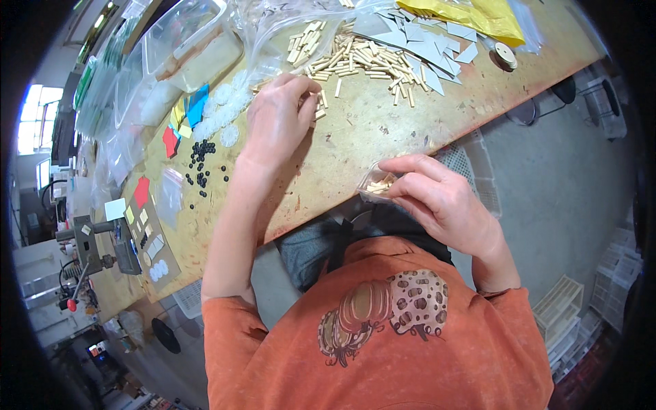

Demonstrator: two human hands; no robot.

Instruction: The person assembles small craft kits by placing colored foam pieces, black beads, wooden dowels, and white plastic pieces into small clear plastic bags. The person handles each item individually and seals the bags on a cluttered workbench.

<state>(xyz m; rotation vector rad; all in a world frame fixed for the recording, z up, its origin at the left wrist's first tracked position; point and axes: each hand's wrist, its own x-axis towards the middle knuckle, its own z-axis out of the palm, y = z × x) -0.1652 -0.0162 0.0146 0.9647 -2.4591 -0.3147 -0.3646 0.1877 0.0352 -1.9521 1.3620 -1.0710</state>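
My right hand (444,201) pinches the edge of a small clear plastic bag (365,183) at the table's near edge. Short pale wooden sticks (380,184) lie inside the bag. Farther in over the table, my left hand (275,119) reaches down with curled fingers among a few wooden sticks (321,102). Its fingertips are partly hidden, so whatever they hold cannot be made out. Just left of that hand are translucent white discs (222,113), and beyond it spreads a large heap of the same wooden sticks (355,58).
Grey flat cut pieces (437,51) lie at the far right beside a yellow bag (478,19) and a round wooden piece (504,57). Black beads (199,160) and red pieces (141,192) lie to the left. A clear plastic bin (184,48) stands at the back left.
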